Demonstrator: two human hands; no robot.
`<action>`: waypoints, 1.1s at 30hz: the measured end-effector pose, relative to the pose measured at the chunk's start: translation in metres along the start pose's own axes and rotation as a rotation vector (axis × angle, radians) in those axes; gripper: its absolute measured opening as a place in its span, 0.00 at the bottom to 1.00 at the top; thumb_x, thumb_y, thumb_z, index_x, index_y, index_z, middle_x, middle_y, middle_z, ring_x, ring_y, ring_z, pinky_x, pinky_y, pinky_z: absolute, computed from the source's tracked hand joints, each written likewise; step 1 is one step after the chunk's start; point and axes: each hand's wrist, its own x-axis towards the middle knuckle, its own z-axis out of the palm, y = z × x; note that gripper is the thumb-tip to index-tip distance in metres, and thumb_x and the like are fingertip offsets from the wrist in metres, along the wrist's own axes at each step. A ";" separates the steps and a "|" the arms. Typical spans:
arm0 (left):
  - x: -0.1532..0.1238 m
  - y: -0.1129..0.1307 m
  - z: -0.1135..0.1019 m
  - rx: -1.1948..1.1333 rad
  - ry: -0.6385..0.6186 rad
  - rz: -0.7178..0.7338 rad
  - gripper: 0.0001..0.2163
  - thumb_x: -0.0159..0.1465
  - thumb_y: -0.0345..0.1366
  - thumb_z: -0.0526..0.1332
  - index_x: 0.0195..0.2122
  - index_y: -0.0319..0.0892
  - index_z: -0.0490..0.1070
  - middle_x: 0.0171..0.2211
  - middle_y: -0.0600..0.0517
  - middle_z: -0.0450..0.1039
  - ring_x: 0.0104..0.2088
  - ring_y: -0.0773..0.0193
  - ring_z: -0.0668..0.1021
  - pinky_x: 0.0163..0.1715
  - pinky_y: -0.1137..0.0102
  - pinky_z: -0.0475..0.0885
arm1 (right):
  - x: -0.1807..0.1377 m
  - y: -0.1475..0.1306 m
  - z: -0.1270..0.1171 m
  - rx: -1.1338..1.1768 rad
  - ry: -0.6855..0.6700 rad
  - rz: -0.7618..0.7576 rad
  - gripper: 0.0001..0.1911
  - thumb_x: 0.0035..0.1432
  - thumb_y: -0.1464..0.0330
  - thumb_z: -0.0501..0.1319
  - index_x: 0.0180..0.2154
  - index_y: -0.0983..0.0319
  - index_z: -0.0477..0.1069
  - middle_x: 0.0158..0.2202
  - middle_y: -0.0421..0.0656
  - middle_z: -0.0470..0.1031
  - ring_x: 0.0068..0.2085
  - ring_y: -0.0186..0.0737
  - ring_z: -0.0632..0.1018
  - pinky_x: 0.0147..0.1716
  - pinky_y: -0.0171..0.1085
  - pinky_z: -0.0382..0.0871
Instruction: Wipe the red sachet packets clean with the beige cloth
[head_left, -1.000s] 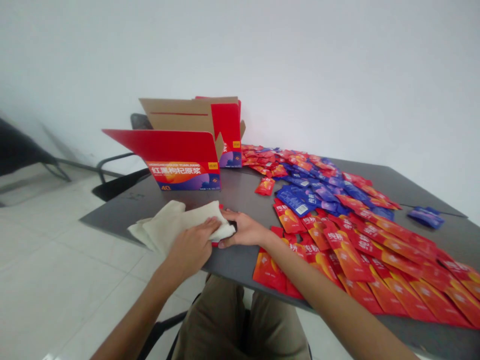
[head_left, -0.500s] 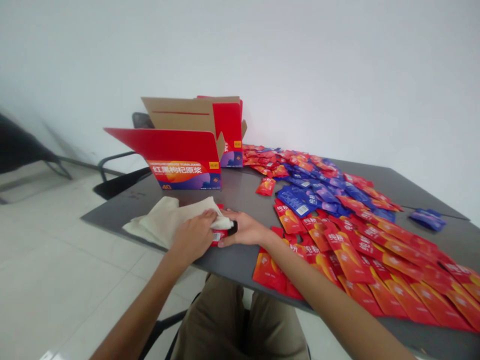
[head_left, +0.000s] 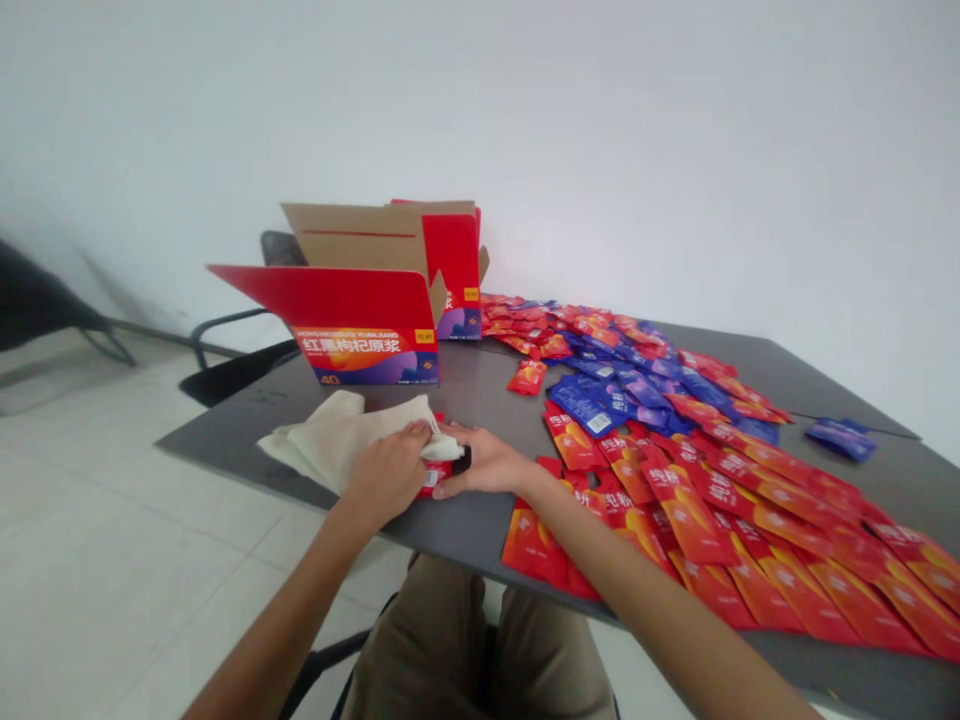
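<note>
A cream cloth lies on the near left part of the grey table. My left hand presses down on the cloth's right end, fingers curled over it. My right hand rests beside it, fingers closed on a red pouch that lies mostly under the cloth. Only a small red edge and a dark end of that pouch show between my two hands.
Several red and blue pouches cover the table's right half, some hanging over the near edge. Two open red cardboard boxes stand at the back left. A lone blue pouch lies far right. Chairs stand behind the table.
My left hand has slid the cloth slightly left and back over the pouch, a rubbing motion. My right hand has stayed on the pouch.
</note>
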 end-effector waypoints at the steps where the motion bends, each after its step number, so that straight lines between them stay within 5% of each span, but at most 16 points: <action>1: -0.004 0.002 0.001 0.003 0.004 0.014 0.24 0.59 0.23 0.47 0.56 0.36 0.65 0.58 0.41 0.66 0.57 0.56 0.71 0.56 0.62 0.66 | 0.000 0.000 0.000 -0.004 -0.005 -0.006 0.33 0.39 0.64 0.73 0.50 0.57 0.72 0.52 0.39 0.75 0.55 0.45 0.72 0.61 0.43 0.56; 6: -0.037 0.008 0.009 -0.064 0.009 0.143 0.28 0.57 0.22 0.47 0.59 0.35 0.62 0.61 0.45 0.62 0.62 0.60 0.65 0.61 0.65 0.60 | 0.002 0.008 0.002 -0.104 0.003 -0.037 0.32 0.34 0.65 0.74 0.46 0.56 0.74 0.50 0.38 0.76 0.55 0.47 0.72 0.60 0.44 0.56; 13: 0.002 0.000 -0.002 0.009 0.002 0.002 0.23 0.59 0.24 0.47 0.55 0.36 0.66 0.58 0.41 0.67 0.54 0.55 0.73 0.53 0.62 0.68 | 0.000 0.002 0.000 -0.037 0.013 0.052 0.34 0.38 0.62 0.73 0.50 0.56 0.72 0.54 0.39 0.73 0.57 0.47 0.71 0.61 0.45 0.56; 19: -0.035 0.008 0.006 -0.040 -0.015 0.134 0.27 0.57 0.22 0.47 0.59 0.35 0.62 0.61 0.45 0.62 0.61 0.60 0.65 0.60 0.65 0.60 | 0.001 0.005 0.001 -0.113 0.006 -0.026 0.32 0.34 0.65 0.74 0.46 0.56 0.74 0.49 0.38 0.76 0.55 0.48 0.72 0.59 0.44 0.58; 26: 0.002 -0.001 -0.001 0.015 -0.015 0.005 0.23 0.59 0.24 0.47 0.56 0.36 0.65 0.58 0.41 0.67 0.54 0.54 0.74 0.53 0.60 0.68 | -0.001 0.003 0.000 -0.065 0.018 0.014 0.29 0.38 0.60 0.73 0.46 0.56 0.74 0.50 0.38 0.76 0.56 0.48 0.72 0.59 0.44 0.57; 33: -0.033 0.004 0.007 -0.065 -0.002 0.118 0.28 0.57 0.23 0.47 0.60 0.37 0.62 0.61 0.46 0.62 0.61 0.59 0.66 0.60 0.64 0.61 | 0.002 0.007 0.002 -0.086 0.000 -0.032 0.34 0.34 0.63 0.74 0.48 0.56 0.74 0.50 0.38 0.76 0.55 0.48 0.72 0.59 0.44 0.58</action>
